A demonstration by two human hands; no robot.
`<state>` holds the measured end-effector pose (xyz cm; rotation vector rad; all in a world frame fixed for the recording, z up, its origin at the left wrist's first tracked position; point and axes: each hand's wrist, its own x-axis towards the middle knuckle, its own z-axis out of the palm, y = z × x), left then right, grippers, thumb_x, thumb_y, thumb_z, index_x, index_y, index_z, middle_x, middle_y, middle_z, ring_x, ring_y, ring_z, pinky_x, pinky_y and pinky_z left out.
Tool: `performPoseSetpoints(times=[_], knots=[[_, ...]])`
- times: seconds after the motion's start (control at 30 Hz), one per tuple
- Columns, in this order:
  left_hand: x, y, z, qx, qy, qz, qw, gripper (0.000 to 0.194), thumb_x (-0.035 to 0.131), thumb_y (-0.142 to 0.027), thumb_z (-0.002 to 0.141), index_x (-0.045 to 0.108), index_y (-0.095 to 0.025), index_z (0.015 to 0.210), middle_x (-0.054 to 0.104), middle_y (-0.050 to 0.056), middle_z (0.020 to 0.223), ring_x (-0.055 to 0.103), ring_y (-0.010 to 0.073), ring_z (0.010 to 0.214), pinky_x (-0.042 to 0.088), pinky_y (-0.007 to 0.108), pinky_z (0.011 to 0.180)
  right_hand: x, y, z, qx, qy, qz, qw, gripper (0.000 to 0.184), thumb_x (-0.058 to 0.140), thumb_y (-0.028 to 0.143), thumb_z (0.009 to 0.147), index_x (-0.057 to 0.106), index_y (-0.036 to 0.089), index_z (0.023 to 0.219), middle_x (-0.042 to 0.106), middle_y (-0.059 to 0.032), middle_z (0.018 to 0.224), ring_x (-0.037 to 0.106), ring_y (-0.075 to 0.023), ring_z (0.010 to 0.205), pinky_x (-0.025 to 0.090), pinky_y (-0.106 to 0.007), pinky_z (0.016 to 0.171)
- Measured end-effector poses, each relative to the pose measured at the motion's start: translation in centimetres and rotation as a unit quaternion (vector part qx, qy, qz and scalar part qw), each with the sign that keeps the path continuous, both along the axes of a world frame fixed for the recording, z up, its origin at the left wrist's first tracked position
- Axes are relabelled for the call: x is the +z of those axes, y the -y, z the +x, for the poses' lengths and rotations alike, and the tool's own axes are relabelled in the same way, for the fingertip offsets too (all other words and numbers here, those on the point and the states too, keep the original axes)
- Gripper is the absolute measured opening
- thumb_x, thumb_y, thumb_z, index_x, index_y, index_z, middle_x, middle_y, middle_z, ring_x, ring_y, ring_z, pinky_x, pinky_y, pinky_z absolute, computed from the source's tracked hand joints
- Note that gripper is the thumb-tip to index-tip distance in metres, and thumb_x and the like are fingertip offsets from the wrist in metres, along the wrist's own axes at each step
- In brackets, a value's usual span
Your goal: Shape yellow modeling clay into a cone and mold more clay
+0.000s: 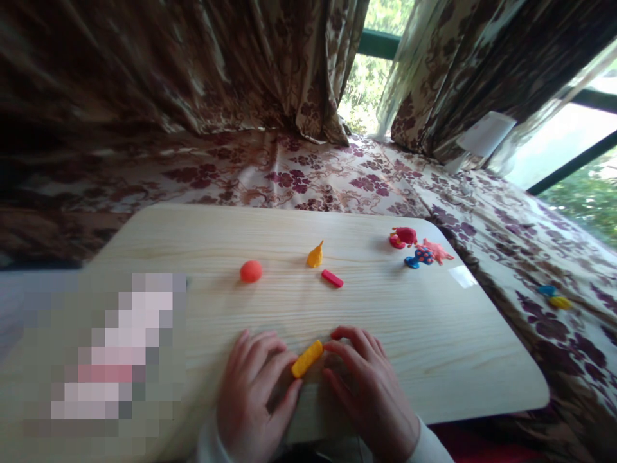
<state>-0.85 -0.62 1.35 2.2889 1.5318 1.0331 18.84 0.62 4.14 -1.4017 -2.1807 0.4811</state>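
A yellow stick of modelling clay is tilted between my hands, just above or on the table near its front edge. My left hand pinches its lower left end between thumb and index finger. The index fingertip of my right hand is at the upper right end, with the thumb apart below. Beyond my hands lie a short red clay stick, a yellow clay piece with a pointed tip and an orange clay ball.
At the table's far right stand a red clay figure, a blue spotted one and a pink spiky one. A blurred-out patch covers the left side. Blue and yellow pieces lie on the flowered cloth.
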Motion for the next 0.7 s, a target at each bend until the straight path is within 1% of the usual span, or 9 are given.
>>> performPoseSetpoints(times=[0.07, 0.13, 0.27, 0.37, 0.43, 0.53, 0.7], knots=[[-0.1, 0.2, -0.1, -0.007, -0.011, 0.003, 1.0, 0.017, 0.057, -0.017, 0.079, 0.061, -0.023, 0.094, 0.059, 0.005, 0.098, 0.053, 0.024, 0.102, 0.03, 0.049, 0.102, 0.2, -0.1, 0.0, 0.005, -0.001, 0.0, 1.0, 0.028, 0.052, 0.008, 0.083, 0.058, 0.022, 0.106, 0.058, -0.0088, 0.105, 0.054, -0.0239, 0.096, 0.047, -0.04, 0.08], [-0.3, 0.3, -0.1, -0.008, -0.015, 0.004, 1.0, 0.019, 0.057, -0.018, 0.079, 0.061, -0.023, 0.096, 0.059, 0.006, 0.099, 0.053, 0.0241, 0.104, 0.029, 0.049, 0.102, 0.4, -0.4, 0.1, 0.01, -0.001, 0.005, 1.0, 0.031, 0.049, 0.008, 0.084, 0.057, 0.022, 0.11, 0.058, -0.0095, 0.105, 0.054, -0.0243, 0.096, 0.048, -0.04, 0.08], [-0.6, 0.4, 0.4, 0.003, -0.004, 0.009, 1.0, 0.022, 0.061, -0.027, 0.078, 0.06, -0.022, 0.1, 0.06, 0.006, 0.099, 0.052, 0.0257, 0.104, 0.025, 0.051, 0.104, 0.5, -1.1, -0.1, 0.022, 0.011, 0.017, 1.0, 0.032, 0.052, 0.008, 0.083, 0.058, 0.023, 0.111, 0.059, -0.0094, 0.104, 0.054, -0.025, 0.095, 0.048, -0.04, 0.079], [-0.6, 0.3, 0.9, 0.022, 0.006, 0.001, 1.0, 0.015, 0.058, -0.023, 0.08, 0.062, -0.024, 0.095, 0.061, 0.005, 0.097, 0.052, 0.0253, 0.104, 0.025, 0.051, 0.104, 0.5, -1.2, -0.4, 0.027, 0.021, 0.021, 0.999, 0.029, 0.057, 0.009, 0.081, 0.06, 0.023, 0.106, 0.06, -0.0087, 0.101, 0.055, -0.0252, 0.092, 0.048, -0.041, 0.077], [-0.5, 0.3, 0.9, 0.027, 0.005, -0.002, 1.0, 0.017, 0.053, -0.018, 0.082, 0.063, -0.025, 0.094, 0.061, 0.005, 0.096, 0.052, 0.0247, 0.104, 0.027, 0.051, 0.103, 0.6, -1.1, -0.5, 0.027, 0.021, 0.018, 0.999, 0.025, 0.061, 0.008, 0.078, 0.062, 0.022, 0.098, 0.06, -0.0078, 0.098, 0.055, -0.025, 0.091, 0.048, -0.041, 0.077], [-0.2, 0.4, 0.6, 0.014, -0.011, -0.001, 1.0, 0.022, 0.051, -0.014, 0.082, 0.064, -0.025, 0.097, 0.06, 0.005, 0.097, 0.052, 0.0247, 0.104, 0.029, 0.051, 0.101, 0.6, -0.6, -0.5, 0.021, 0.011, 0.009, 1.0, 0.022, 0.067, 0.005, 0.074, 0.062, 0.022, 0.087, 0.06, -0.0062, 0.094, 0.055, -0.0241, 0.088, 0.048, -0.04, 0.075], [-0.1, 0.2, 0.2, -0.007, -0.024, -0.01, 1.0, 0.025, 0.052, -0.012, 0.082, 0.063, -0.025, 0.101, 0.06, 0.004, 0.096, 0.051, 0.025, 0.105, 0.029, 0.053, 0.1, 0.6, -0.2, -0.4, 0.026, 0.002, 0.009, 1.0, 0.02, 0.069, 0.005, 0.073, 0.062, 0.021, 0.084, 0.06, -0.0056, 0.093, 0.055, -0.0237, 0.085, 0.047, -0.04, 0.073]])
